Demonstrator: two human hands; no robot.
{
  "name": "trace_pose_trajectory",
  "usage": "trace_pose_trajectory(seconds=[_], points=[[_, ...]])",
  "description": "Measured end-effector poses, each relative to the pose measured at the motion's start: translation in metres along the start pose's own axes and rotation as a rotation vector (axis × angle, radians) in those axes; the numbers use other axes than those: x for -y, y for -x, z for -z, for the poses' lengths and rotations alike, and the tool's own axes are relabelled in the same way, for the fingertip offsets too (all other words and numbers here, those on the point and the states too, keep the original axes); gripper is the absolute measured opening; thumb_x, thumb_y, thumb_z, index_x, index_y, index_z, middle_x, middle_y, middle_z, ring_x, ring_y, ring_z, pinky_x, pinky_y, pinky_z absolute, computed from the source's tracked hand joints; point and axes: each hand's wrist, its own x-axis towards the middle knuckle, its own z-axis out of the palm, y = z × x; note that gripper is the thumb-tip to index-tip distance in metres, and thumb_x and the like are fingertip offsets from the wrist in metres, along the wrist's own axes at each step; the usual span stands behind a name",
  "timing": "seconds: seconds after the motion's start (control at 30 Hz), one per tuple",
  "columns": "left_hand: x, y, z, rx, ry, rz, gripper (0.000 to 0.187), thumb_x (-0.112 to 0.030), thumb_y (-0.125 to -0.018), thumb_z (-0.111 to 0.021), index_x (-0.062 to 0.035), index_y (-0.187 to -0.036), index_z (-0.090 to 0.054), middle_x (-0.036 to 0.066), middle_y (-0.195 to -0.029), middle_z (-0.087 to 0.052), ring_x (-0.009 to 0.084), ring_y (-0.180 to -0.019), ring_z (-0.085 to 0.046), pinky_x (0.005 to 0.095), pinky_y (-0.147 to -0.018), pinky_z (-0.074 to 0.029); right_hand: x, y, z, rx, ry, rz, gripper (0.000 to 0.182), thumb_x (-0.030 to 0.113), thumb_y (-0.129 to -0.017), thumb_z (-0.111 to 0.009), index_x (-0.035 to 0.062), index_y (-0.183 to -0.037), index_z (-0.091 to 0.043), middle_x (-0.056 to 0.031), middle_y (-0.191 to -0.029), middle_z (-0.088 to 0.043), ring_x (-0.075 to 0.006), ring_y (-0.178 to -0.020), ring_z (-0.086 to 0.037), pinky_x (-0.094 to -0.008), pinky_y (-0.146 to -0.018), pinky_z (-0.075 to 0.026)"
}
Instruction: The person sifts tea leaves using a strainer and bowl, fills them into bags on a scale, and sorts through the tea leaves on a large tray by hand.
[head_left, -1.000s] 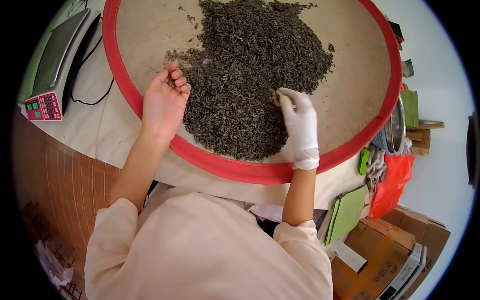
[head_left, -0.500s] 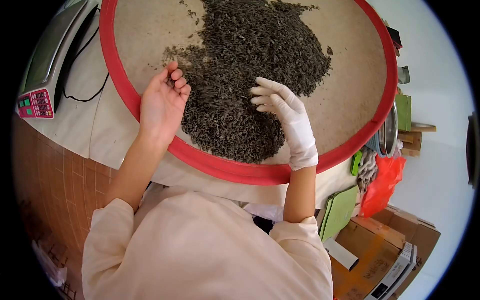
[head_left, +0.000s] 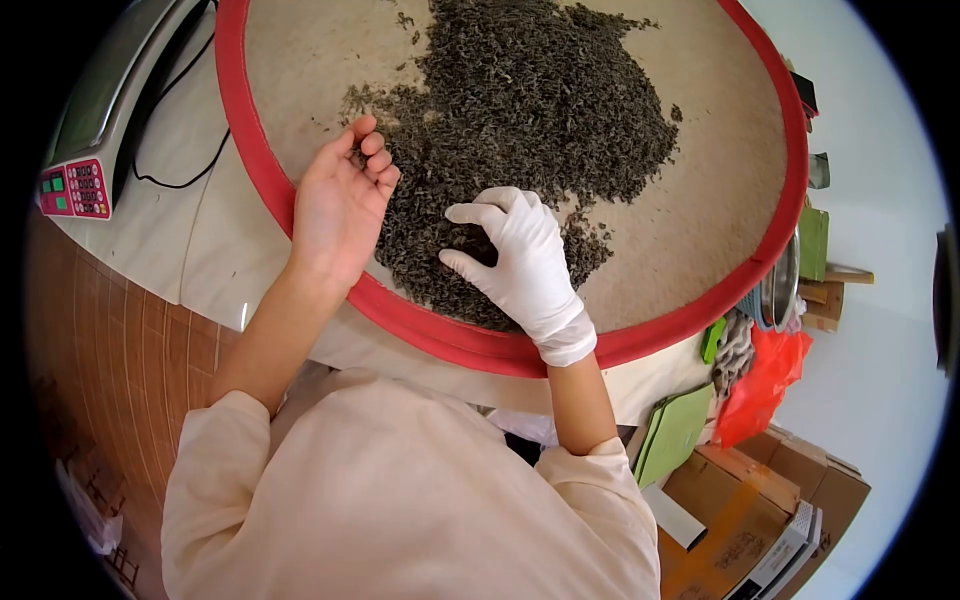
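A heap of dark, dry, curled leaves [head_left: 540,100], looking like loose tea, is spread over a large round pale tray [head_left: 720,190] with a red rim. My right hand [head_left: 520,260], in a white glove, lies palm-down at the near part of the heap. Its thumb and fingers curve apart around some leaves, and I see nothing gripped between them. My bare left hand [head_left: 345,205] is held palm up over the tray's near-left rim. Its fingers curl loosely beside the leaves, and the visible palm holds nothing.
A digital scale [head_left: 90,185] with a pink keypad stands at the left, its black cable [head_left: 180,185] running toward the tray. Right of the tray are a red plastic bag [head_left: 765,385], a green folder [head_left: 675,430], metal basins [head_left: 782,280] and cardboard boxes [head_left: 725,510].
My right hand has moved left and turned palm-down onto the near leaves, thumb now apart from its fingers. Leaves there look shifted, some now to its right. My left hand keeps nearly the same pose.
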Motion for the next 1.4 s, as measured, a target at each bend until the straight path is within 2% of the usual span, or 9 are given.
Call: trace_pose_trajectory(seconds=[0.13, 0.57, 0.67, 0.73, 0.77, 0.87, 0.93, 1.07, 1.4], points=[[0.0, 0.0, 0.0, -0.011, -0.015, -0.003, 0.017, -0.014, -0.096, -0.042, -0.0014, -0.105, -0.049, 0.002, -0.085, -0.043, 0.0117, -0.074, -0.041, 0.0252, -0.07, -0.04, -0.005, 0.001, -0.004, 0.012, 0.006, -0.062, 0.03, 0.016, -0.068, -0.078, 0.0122, -0.095, -0.066, -0.005, -0.091, -0.058, -0.0245, -0.086, -0.056, -0.0351, -0.076, -0.046], [0.001, 0.001, -0.007, -0.012, -0.036, 0.019, 0.015, -0.014, -0.097, -0.041, -0.0022, -0.105, -0.047, 0.001, -0.085, -0.042, 0.0118, -0.075, -0.04, 0.0253, -0.07, -0.04, -0.011, 0.005, -0.007, -0.096, -0.225, -0.173, 0.016, 0.008, -0.072, -0.075, 0.0076, -0.087, -0.068, -0.0057, -0.088, -0.062, -0.0208, -0.085, -0.06, -0.0326, -0.075, -0.048], [0.002, 0.0, -0.004, 0.006, -0.044, 0.018, 0.016, -0.014, -0.097, -0.041, -0.002, -0.105, -0.047, 0.001, -0.085, -0.042, 0.0115, -0.075, -0.04, 0.025, -0.07, -0.04, -0.012, 0.007, -0.004, -0.145, -0.365, -0.186, 0.015, 0.005, -0.074, -0.074, 0.0083, -0.088, -0.069, -0.0041, -0.088, -0.062, -0.0152, -0.084, -0.058, -0.0286, -0.074, -0.047], [0.002, -0.001, -0.002, 0.008, -0.049, 0.016, 0.016, -0.015, -0.096, -0.043, -0.0017, -0.105, -0.049, 0.001, -0.085, -0.043, 0.0114, -0.074, -0.041, 0.0247, -0.07, -0.04, -0.008, 0.009, 0.002, -0.102, -0.547, -0.383, 0.018, 0.002, -0.076, -0.072, 0.0086, -0.092, -0.07, -0.0009, -0.088, -0.061, -0.0102, -0.081, -0.056, -0.0242, -0.073, -0.046], [0.002, -0.001, -0.002, 0.007, -0.054, 0.012, 0.017, -0.015, -0.095, -0.046, -0.0013, -0.104, -0.05, 0.001, -0.084, -0.043, 0.0113, -0.074, -0.041, 0.0243, -0.07, -0.04, -0.009, 0.009, 0.003, -0.104, -0.546, -0.384, 0.018, 0.002, -0.076, -0.072, 0.0086, -0.092, -0.07, -0.0009, -0.088, -0.061, -0.0102, -0.081, -0.056, -0.0242, -0.073, -0.046], [0.002, -0.002, -0.001, 0.02, -0.054, 0.015, 0.017, -0.015, -0.095, -0.045, -0.0013, -0.104, -0.049, 0.001, -0.084, -0.043, 0.0113, -0.074, -0.041, 0.0245, -0.07, -0.04, -0.011, 0.011, 0.008, -0.069, -0.682, -0.413, 0.018, 0.009, -0.084, -0.067, 0.0088, -0.102, -0.069, -0.0001, -0.083, -0.062, -0.0083, -0.072, -0.054, -0.0214, -0.07, -0.045], [0.002, -0.002, 0.0, 0.024, -0.051, 0.017, 0.017, -0.015, -0.095, -0.045, -0.0014, -0.104, -0.049, 0.001, -0.084, -0.043, 0.0113, -0.074, -0.041, 0.0245, -0.07, -0.04, -0.01, 0.009, 0.014, 0.003, -1.052, -0.537, 0.025, 0.017, -0.094, -0.056, 0.0046, -0.114, -0.064, -0.0027, -0.089, -0.067, -0.0077, -0.073, -0.056, -0.0209, -0.069, -0.045], [0.001, -0.001, -0.003, 0.019, -0.054, 0.015, 0.016, -0.015, -0.096, -0.044, -0.0016, -0.104, -0.049, 0.001, -0.085, -0.043, 0.0114, -0.075, -0.041, 0.0249, -0.07, -0.04, -0.015, 0.012, 0.017, 0.052, -1.247, -0.51, 0.039, 0.026, -0.099, -0.044, -0.0005, -0.127, -0.053, -0.0109, -0.104, -0.067, -0.0108, -0.08, -0.062, -0.0219, -0.07, -0.046], [0.001, -0.003, 0.002, 0.06, -0.041, 0.014, 0.016, -0.015, -0.096, -0.043, -0.0021, -0.103, -0.049, 0.002, -0.085, -0.044, 0.0121, -0.075, -0.042, 0.0255, -0.07, -0.04, -0.016, 0.014, 0.019, -0.035, -1.337, -0.597, 0.04, 0.025, -0.099, -0.044, -0.0019, -0.127, -0.052, -0.0126, -0.111, -0.066, -0.0109, -0.08, -0.062, -0.021, -0.068, -0.047]])
